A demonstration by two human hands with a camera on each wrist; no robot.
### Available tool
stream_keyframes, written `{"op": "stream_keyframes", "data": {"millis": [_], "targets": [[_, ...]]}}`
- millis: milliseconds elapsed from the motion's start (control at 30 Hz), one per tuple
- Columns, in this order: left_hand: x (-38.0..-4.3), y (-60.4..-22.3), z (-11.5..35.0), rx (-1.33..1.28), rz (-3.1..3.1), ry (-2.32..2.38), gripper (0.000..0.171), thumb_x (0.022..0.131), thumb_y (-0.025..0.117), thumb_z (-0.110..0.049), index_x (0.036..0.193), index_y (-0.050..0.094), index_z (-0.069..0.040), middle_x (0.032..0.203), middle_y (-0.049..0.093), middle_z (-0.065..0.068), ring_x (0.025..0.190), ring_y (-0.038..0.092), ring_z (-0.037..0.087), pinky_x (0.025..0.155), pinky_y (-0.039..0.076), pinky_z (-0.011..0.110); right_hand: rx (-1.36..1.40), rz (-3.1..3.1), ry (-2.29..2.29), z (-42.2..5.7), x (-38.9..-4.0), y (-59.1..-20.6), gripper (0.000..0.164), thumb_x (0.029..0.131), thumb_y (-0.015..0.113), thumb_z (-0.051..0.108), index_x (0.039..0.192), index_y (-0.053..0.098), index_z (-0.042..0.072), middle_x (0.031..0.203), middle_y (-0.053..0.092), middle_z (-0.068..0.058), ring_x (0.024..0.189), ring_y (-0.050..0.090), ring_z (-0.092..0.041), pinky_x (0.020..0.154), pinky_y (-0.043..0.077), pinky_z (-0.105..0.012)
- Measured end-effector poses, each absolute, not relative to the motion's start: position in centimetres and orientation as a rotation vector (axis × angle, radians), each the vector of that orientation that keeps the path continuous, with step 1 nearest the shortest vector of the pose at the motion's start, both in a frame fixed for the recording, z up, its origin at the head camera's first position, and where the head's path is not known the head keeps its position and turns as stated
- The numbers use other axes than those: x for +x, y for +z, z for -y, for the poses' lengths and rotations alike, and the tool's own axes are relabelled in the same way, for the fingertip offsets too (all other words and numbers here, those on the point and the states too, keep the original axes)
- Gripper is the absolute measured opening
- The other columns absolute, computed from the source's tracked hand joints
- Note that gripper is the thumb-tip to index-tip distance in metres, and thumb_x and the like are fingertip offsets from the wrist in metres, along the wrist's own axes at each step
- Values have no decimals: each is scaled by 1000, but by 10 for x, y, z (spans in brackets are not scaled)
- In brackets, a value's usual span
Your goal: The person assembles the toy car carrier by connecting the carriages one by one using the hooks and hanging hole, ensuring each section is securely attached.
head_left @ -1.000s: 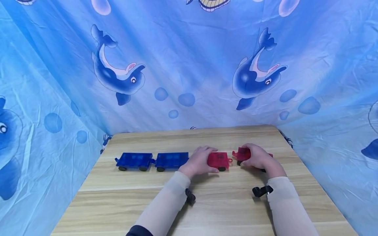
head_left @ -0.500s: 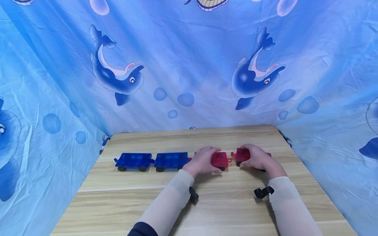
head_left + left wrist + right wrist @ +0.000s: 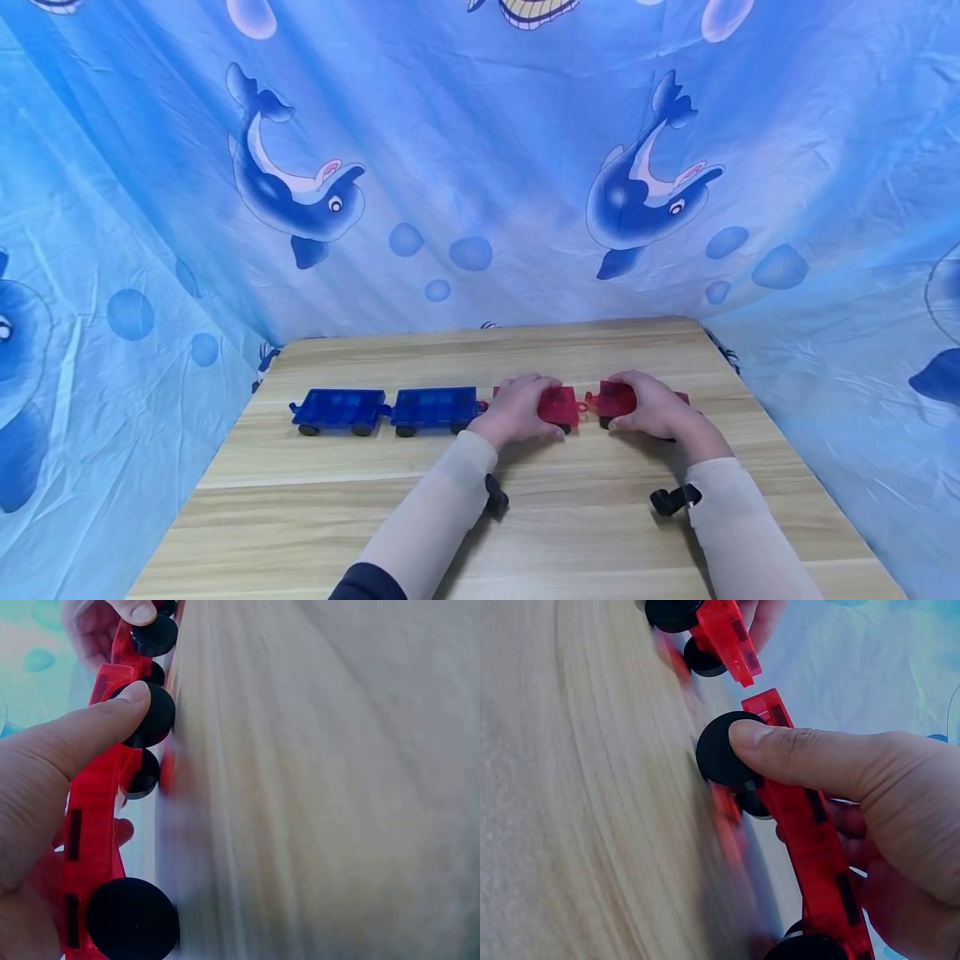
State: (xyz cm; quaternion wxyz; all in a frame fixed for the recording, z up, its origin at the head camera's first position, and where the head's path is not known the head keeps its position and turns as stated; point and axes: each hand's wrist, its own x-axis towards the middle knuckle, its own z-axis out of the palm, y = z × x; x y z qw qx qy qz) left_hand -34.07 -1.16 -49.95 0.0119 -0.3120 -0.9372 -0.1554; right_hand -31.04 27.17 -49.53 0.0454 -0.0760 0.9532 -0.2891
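In the head view, my left hand [image 3: 517, 411] grips a translucent red toy train car [image 3: 558, 407] with black wheels, fingers over the far side. Its thumb presses a black wheel [image 3: 152, 716] in the left wrist view. To the right, my right hand [image 3: 651, 408] holds a second red train car [image 3: 617, 398], thumb on its near front wheel [image 3: 727, 750]. The second car's hook [image 3: 591, 397] overlaps the ring [image 3: 582, 407] of the first in the head view. Each hand hides part of its car.
Two translucent blue train cars [image 3: 345, 408] stand in line to the left, coupled end to end. The right blue car [image 3: 435, 408] meets the first red car by my left hand. All stand on a wooden table [image 3: 315, 517]; a dolphin-print curtain [image 3: 480, 208] surrounds its back and sides.
My left hand has shifted slightly right along its red car. My right hand has brought its car a little lower and nearer, with the hook now over the other car's ring.
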Motion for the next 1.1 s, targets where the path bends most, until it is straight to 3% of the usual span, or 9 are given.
{"op": "stream_keyframes", "data": {"millis": [667,1100], "targets": [[-346,-501,13,-947,2914,-654,89,76,89,-60,151,55,-26,139,61,-7,124,57,16,108,43,40,-243,-2887,-885,-271,-307,-494,89,79,95,33,153,50,10,149,53,-19,134,50,-41,110,43,-65],[-346,-499,11,-932,2920,-710,88,76,90,-59,151,56,-28,139,61,-7,125,56,17,110,44,42,-288,-2891,-898,-260,-303,-494,87,77,96,32,150,53,11,147,55,-15,133,52,-37,109,45,-62]]}}
